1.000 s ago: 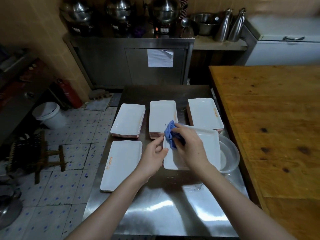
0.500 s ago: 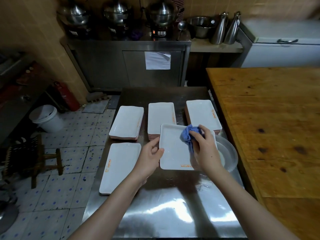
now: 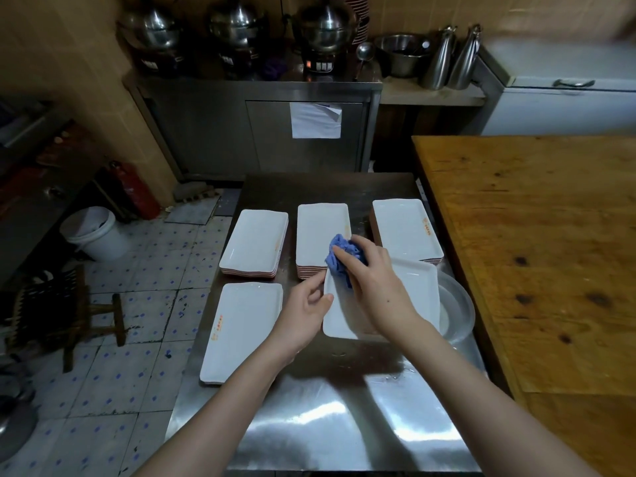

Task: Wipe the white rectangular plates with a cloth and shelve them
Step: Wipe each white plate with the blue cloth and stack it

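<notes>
Your table: smooth, mirror-bright steel. Your plates: glossy white. Your cloth: matt blue fabric. Counter off its right edge: stained wood.

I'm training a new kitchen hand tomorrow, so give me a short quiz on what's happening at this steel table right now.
1. Which hand holds the blue cloth? A) left B) right C) neither
2. True or false: the plate being wiped lies flat on the wooden table.
3. Fill in: the far row on the steel table holds ___ stacks of plates.

Key
1. B: the right hand grips it and presses it on the plate.
2. False: the left hand pinches its edge, over the steel table.
3. Three: left stack, middle stack, right stack.
</notes>
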Tool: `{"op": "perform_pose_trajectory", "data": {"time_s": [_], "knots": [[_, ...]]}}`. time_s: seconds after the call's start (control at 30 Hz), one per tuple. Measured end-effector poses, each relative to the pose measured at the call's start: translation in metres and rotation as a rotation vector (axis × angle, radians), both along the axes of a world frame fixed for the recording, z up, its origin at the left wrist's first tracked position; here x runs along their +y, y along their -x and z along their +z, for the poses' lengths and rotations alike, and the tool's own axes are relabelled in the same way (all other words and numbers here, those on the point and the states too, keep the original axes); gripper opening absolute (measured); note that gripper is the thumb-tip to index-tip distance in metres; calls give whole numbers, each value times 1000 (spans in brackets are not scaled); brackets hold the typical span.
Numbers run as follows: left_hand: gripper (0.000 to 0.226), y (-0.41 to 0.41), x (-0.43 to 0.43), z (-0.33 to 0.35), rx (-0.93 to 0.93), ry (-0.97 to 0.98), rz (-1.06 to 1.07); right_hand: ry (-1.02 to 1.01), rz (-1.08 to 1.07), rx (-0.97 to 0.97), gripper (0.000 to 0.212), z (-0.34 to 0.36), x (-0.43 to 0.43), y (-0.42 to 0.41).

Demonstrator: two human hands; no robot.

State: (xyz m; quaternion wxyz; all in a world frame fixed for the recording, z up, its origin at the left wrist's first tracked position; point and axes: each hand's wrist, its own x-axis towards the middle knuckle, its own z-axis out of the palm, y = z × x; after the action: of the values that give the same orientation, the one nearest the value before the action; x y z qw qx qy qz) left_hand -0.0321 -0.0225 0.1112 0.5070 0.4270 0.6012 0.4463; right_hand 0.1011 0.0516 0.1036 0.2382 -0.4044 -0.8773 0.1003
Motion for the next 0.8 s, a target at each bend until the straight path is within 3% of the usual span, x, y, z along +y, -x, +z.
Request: {"op": "perform_pose_trajectory", "data": {"time_s": [0.27,0.4,0.57,0.8], "knots": [[40,10,-1,-2,-53,-13,64,9,-127,10,55,-23,6,-33],[36,18,0,-1,-109,-14,83,99,-281,221,43,-21,9,-56],[36,19,0,-1,-140,0,102,54,-387,350,40,-14,1,-55],[38,9,4,0,-157,-4,102,117,-214,258,37,-6,-13,-14]]}}
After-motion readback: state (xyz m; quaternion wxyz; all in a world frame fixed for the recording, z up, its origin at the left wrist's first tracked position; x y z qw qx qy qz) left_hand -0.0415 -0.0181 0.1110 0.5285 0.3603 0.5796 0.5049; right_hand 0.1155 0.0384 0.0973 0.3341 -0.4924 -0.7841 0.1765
